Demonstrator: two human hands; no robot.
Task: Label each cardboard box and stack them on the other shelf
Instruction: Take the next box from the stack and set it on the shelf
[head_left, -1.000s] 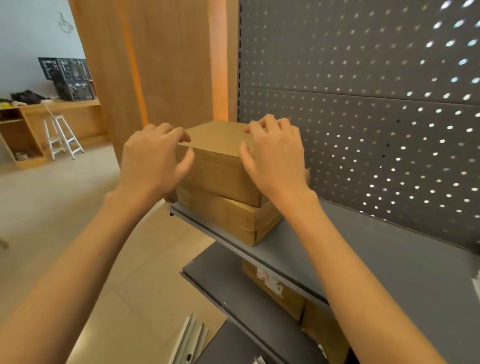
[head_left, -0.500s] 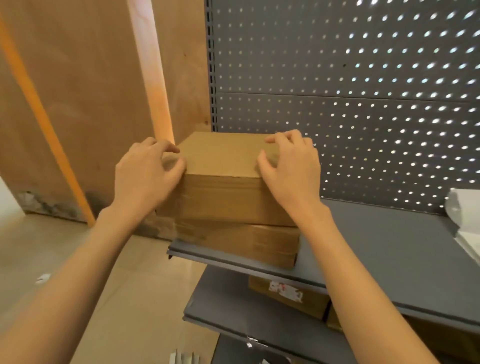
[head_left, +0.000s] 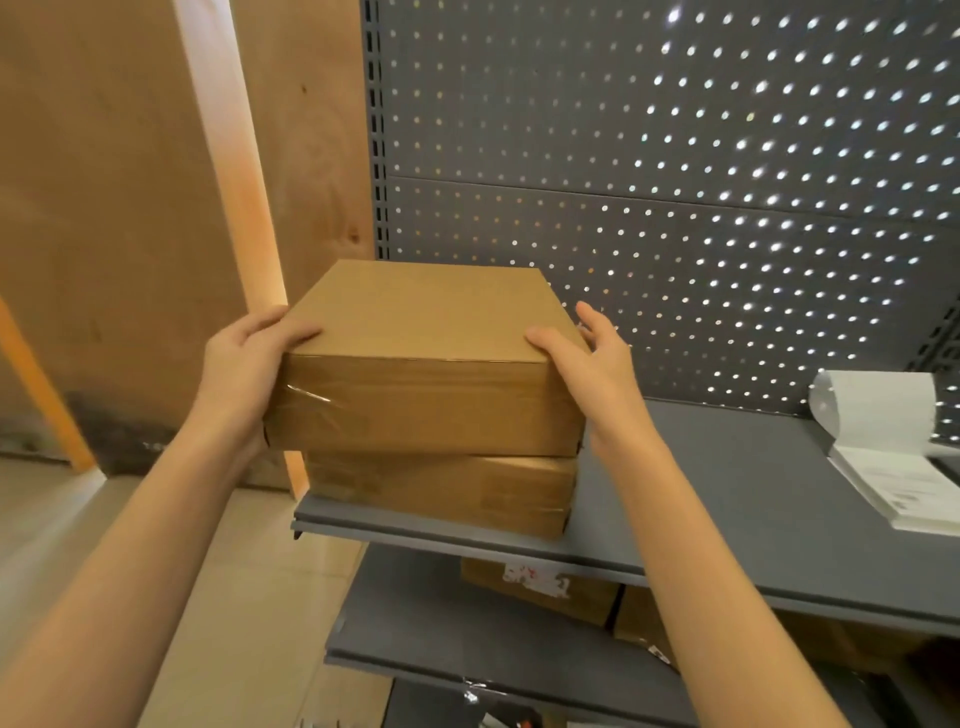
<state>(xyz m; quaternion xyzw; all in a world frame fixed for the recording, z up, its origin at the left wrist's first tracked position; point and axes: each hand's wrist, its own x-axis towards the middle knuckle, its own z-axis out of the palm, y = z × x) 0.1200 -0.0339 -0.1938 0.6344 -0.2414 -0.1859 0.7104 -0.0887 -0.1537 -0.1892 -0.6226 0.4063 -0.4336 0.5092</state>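
Top cardboard box (head_left: 415, 358): plain brown, flat and square-ish, lid face bare, no label visible on the faces shown. Clear tape or film glints across its front left corner. It sits on a second cardboard box (head_left: 441, 493) of the same brown, overhanging that box a little to the left. The lower box also shows glossy tape along its front face; no writing legible on either.

Both boxes stand at the left end of the grey metal shelf (head_left: 727, 493), close to its front edge.

Left hand (head_left: 244, 374): grip curled round the top box's left front corner, thumb lying on the lid, palm against the side. Right hand (head_left: 592, 374): thumb hooked over the right front corner of the lid, palm along the right side, fingers spread and reaching back beside the box; grip looser than the left.

Right of the boxes, well apart on the same shelf: a white pad of label sheets (head_left: 893, 457), top sheet curled back. Small dark print on it, too small to read.

Behind the boxes: grey pegboard back panel (head_left: 675, 156), light showing through the holes.

Below the boxes, on the lower shelf (head_left: 415, 623): another brown box (head_left: 535, 587) with a white sticker bearing red marks, blurred, unreadable. Left of the boxes: plywood wall (head_left: 104, 182).
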